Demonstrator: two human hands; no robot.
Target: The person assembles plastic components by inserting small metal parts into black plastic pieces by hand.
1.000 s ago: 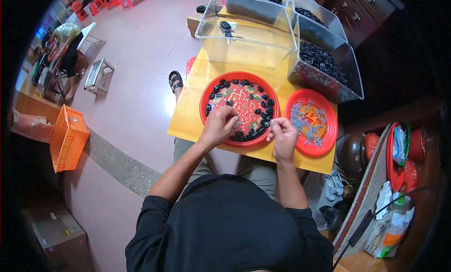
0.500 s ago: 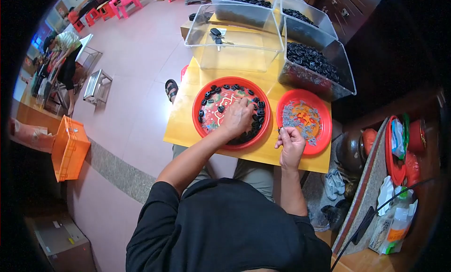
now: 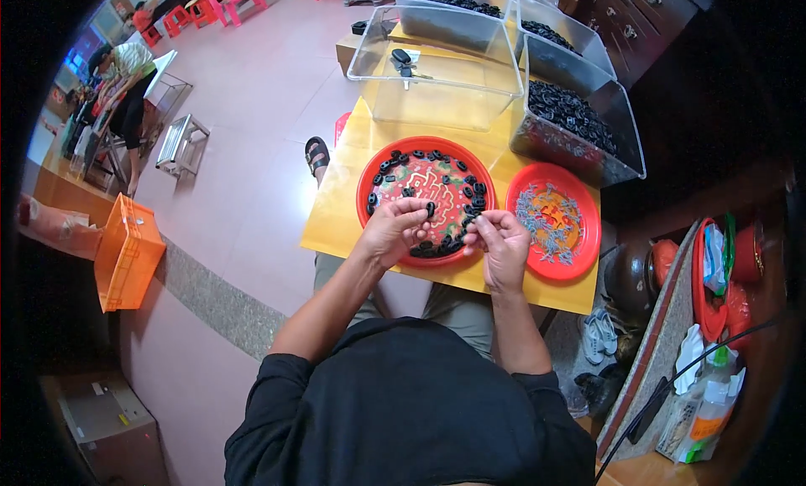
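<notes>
The left hand (image 3: 395, 236) pinches one black piece (image 3: 431, 210) in its fingers over the larger red tray (image 3: 362, 182), where too many more to count lie; the right hand (image 3: 504, 249) has its fingers pressed together, on what I cannot tell. One smaller red tray (image 3: 595, 234) of grey bits (image 3: 537, 230) and four clear bins (image 3: 428, 110) share the tabletop (image 3: 334, 225). Both hands hide parts of the larger red tray's rim.

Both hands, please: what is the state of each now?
Left hand: closed, pinching a small black piece.
Right hand: closed in a pinch; whether it holds anything cannot be told.
</notes>
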